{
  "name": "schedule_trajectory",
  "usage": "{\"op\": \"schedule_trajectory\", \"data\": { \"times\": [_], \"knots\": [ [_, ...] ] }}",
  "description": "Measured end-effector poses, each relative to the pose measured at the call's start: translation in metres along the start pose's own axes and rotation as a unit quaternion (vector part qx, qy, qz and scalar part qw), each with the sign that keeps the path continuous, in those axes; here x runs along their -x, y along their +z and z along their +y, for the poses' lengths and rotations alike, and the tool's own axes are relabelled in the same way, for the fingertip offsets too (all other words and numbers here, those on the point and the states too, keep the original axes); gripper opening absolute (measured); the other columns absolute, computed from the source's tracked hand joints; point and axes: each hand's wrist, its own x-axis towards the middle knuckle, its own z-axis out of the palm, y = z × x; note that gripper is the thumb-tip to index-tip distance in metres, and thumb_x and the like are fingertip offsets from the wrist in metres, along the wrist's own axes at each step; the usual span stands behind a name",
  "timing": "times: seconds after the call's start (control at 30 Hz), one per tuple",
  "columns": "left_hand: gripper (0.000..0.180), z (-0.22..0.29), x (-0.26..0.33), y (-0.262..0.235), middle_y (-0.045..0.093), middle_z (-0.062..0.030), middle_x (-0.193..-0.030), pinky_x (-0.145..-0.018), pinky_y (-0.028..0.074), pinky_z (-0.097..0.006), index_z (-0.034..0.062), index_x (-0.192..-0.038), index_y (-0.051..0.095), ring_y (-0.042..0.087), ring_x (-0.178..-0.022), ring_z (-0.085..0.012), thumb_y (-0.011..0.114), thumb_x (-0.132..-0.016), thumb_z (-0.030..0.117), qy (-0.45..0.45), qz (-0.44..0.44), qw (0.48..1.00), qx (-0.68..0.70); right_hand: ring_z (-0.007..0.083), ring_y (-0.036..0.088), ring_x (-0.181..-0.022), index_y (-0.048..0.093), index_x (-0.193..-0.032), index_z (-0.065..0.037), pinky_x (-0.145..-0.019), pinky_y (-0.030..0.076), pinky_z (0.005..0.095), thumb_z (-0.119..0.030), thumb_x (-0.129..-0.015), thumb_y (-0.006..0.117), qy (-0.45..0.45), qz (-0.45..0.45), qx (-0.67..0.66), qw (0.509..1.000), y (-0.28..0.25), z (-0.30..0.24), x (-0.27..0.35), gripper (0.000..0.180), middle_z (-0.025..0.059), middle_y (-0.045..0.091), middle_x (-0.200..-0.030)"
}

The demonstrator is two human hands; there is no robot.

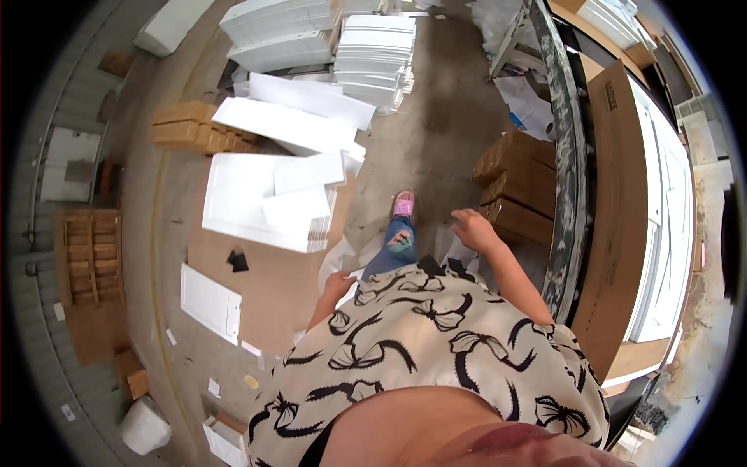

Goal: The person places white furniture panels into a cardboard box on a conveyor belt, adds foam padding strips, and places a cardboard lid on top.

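Observation:
My left hand (339, 285) hangs low beside my left side, its fingers bent. Some white sheet material (334, 261) lies right behind and around it; whether the fingers touch it I cannot make out. My right hand (471, 229) is held out in front on the right, its fingers loosely bent and apart, with nothing in them. Beyond it stand stacked brown cardboard boxes (520, 187), apart from the hand. Nearest on the left is a stack of white panels (241, 191) with smaller white boards (310, 173) on top.
A worn, paint-chipped rack post (572, 179) and a tall brown carton (618, 202) line my right. Ahead rise stacks of white panels (375, 54). More boxes (187, 128) sit at left; a single white panel (210, 302) lies low at left. Concrete floor (447, 101) runs ahead.

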Motion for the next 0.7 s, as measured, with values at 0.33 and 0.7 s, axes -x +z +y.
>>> {"op": "schedule_trajectory", "data": {
  "times": [0.33,0.7],
  "knots": [
    [0.045,0.164,-0.249,-0.176,0.061,-0.0196,-0.102,-0.085,0.045,-0.04,0.0016,-0.094,0.065,0.057,-0.099,-0.0335,0.06,-0.074,0.041,-0.017,-0.031,0.993,-0.111,0.0377,0.06,-0.08,0.064,-0.077,-0.005,-0.074,0.05,0.0425,-0.026,-0.072,0.055,0.429,-0.142,0.065,0.89,-0.04,0.19,0.028,0.024,0.0198,0.062,-0.084],
    [0.036,0.414,-0.515,-0.201,0.064,-0.0148,-0.097,-0.079,0.048,-0.037,0.0121,-0.104,0.063,0.06,-0.09,-0.0293,0.063,-0.075,0.033,0.087,-0.008,0.996,-0.001,0.0389,0.06,-0.082,0.065,-0.078,-0.001,-0.068,0.049,0.0432,-0.024,-0.076,0.054,0.361,-0.179,0.004,0.915,-0.12,0.334,-0.208,0.026,0.024,0.062,-0.083]
  ]
}}
